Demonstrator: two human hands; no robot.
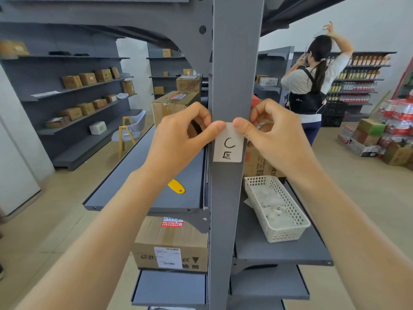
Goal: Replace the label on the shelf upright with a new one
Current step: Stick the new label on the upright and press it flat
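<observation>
A white paper label (228,147) with a black "C" and a character lies flat against the front of the grey shelf upright (232,63). My left hand (178,139) pinches its top left corner with the thumb on the upright's face. My right hand (277,135) pinches the top right corner the same way. Both hands wrap partly around the upright's edges, their fingers hidden behind it.
A yellow scraper-like tool (176,186) lies on the grey shelf to the left. A white perforated basket (277,209) with small packets sits on the right shelf. Cardboard boxes (171,245) fill lower shelves. A person (312,86) stands in the aisle at the right.
</observation>
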